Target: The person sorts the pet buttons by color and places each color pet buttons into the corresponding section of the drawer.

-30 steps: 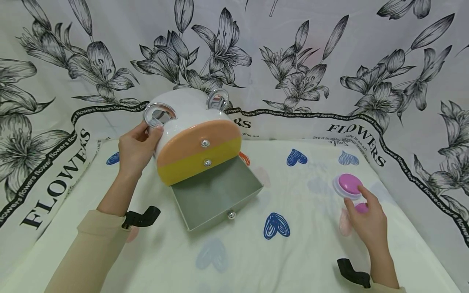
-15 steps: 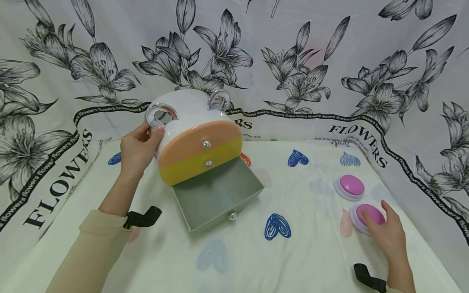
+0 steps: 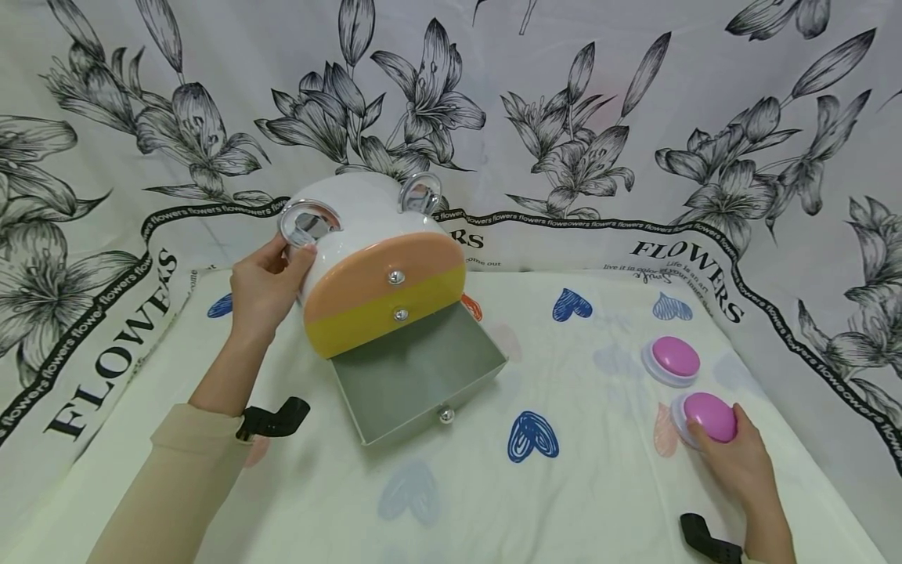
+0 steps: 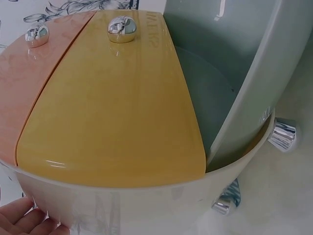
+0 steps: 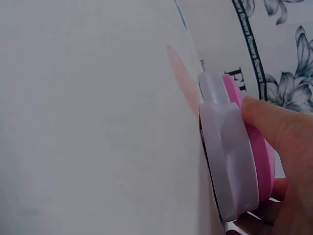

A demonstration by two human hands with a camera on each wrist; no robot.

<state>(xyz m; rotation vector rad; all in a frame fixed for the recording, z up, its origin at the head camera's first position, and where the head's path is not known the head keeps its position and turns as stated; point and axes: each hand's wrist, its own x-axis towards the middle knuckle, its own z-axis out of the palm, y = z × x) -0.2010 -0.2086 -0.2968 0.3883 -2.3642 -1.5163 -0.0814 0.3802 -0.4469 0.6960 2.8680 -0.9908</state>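
Note:
A rounded white drawer box [image 3: 359, 200] with two chrome rings on top stands left of centre. Its orange drawer [image 3: 366, 274] and yellow drawer [image 4: 112, 107] are pushed in, while the grey-green bottom drawer [image 3: 416, 368] is pulled out, with nothing in it. My left hand [image 3: 264, 290] grips the box's left side below a chrome ring. At the far right, my right hand [image 3: 748, 462] holds the nearer pink-and-white push button [image 3: 712, 415] between thumb and fingers; in the right wrist view, the thumb [image 5: 269, 115] lies against its pink dome.
A second pink push button [image 3: 675, 356] sits just behind the held one. A pale cloth with printed hearts [image 3: 533, 435] covers the table. Behind it hangs a white curtain [image 3: 521, 157] with black flower prints.
My right hand has left the far push button, moved toward me and right, and closed its fingers round the nearer one. The left hand and drawer box have stayed put.

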